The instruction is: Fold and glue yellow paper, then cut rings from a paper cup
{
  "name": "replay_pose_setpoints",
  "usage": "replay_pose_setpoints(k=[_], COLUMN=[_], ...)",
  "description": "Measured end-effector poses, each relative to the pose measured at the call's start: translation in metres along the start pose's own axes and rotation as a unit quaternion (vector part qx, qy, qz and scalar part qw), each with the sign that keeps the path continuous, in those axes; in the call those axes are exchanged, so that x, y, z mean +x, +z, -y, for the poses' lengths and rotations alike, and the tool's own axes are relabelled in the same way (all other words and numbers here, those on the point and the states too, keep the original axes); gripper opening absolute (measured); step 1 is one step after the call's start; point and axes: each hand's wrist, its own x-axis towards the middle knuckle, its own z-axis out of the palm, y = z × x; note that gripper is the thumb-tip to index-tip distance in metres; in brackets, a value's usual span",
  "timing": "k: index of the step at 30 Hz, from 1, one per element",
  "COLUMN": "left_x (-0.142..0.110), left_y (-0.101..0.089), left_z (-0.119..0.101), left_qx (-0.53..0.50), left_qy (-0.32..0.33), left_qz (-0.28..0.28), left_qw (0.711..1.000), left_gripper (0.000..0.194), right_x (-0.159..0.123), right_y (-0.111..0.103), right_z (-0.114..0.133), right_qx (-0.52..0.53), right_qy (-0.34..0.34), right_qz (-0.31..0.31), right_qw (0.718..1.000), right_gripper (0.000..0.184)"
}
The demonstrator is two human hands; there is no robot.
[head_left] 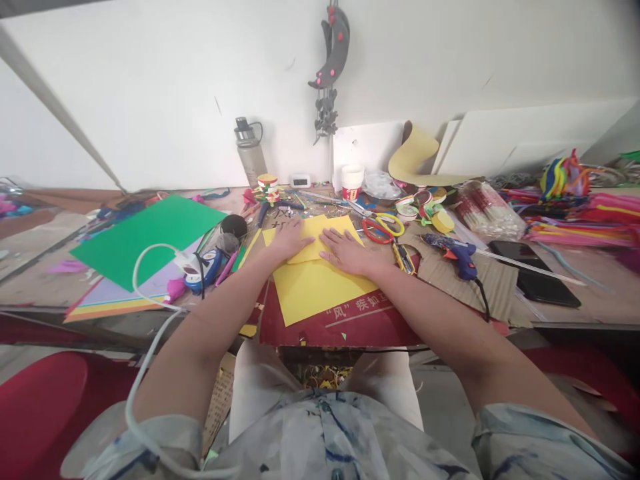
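Observation:
A sheet of yellow paper [320, 290] lies on a dark red printed board [370, 327] in front of me. A smaller yellow piece or folded part covers its far portion; I cannot tell which. My left hand [290, 240] rests flat on the left side of this upper layer, fingers stretched toward the middle. On the right side, my right hand [345, 252] presses down with its fingers spread. Neither hand grips anything. Just beyond the right hand are scissors [384, 228] with red and yellow handles, and a yellow utility knife [404, 259].
To the right are a blue glue gun [465, 259] on corrugated cardboard [435, 280], a black phone [535, 273] and bundled pipe cleaners [590, 217]. Green paper [150, 233] lies left, near a white cable [137, 267]. A bottle [251, 157] and paper cup [352, 181] stand behind.

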Motion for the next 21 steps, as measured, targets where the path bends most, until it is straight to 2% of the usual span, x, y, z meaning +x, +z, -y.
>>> replay_pose_setpoints(k=[2, 4, 8, 10, 11, 13, 14, 15, 17, 19, 21], left_x=[0.003, 0.004, 0.005, 0.008, 0.010, 0.011, 0.011, 0.010, 0.006, 0.003, 0.003], left_y=[-0.001, -0.002, -0.007, -0.012, -0.016, -0.023, -0.027, -0.030, -0.036, -0.038, -0.038], left_z=[-0.001, -0.005, -0.008, -0.001, 0.006, 0.025, 0.036, 0.047, 0.066, 0.076, 0.078], left_qx=[0.005, 0.016, 0.044, 0.012, -0.023, -0.134, -0.185, -0.243, -0.379, -0.475, -0.524], left_qy=[-0.010, -0.018, -0.037, -0.057, -0.067, -0.078, -0.097, -0.116, -0.148, -0.158, -0.155], left_qz=[0.028, 0.026, -0.024, -0.058, -0.073, -0.080, -0.091, -0.119, -0.209, -0.259, -0.276], left_qw=[1.000, 0.999, 0.998, 0.997, 0.995, 0.985, 0.974, 0.956, 0.889, 0.826, 0.791], left_gripper=[0.073, 0.069, 0.072, 0.077, 0.073, 0.042, 0.029, 0.024, 0.023, 0.025, 0.025], right_x=[0.001, 0.003, 0.007, 0.006, 0.006, 0.004, 0.003, 0.002, 0.001, 0.001, 0.003], right_y=[-0.003, -0.006, -0.013, -0.015, -0.016, -0.018, -0.018, -0.019, -0.018, -0.015, -0.011], right_z=[-0.001, -0.003, -0.009, -0.009, -0.009, -0.007, -0.006, -0.005, -0.004, -0.004, -0.003], right_qx=[0.016, 0.032, 0.060, 0.070, 0.074, 0.084, 0.088, 0.088, 0.078, 0.052, 0.016], right_qy=[0.007, 0.030, 0.082, 0.091, 0.088, 0.071, 0.060, 0.052, 0.064, 0.111, 0.155], right_qz=[-0.011, -0.047, -0.153, -0.190, -0.204, -0.226, -0.234, -0.240, -0.232, -0.190, -0.137], right_qw=[1.000, 0.998, 0.983, 0.975, 0.972, 0.968, 0.966, 0.965, 0.968, 0.974, 0.978], right_gripper=[0.078, 0.071, 0.057, 0.052, 0.050, 0.047, 0.046, 0.045, 0.047, 0.054, 0.063])
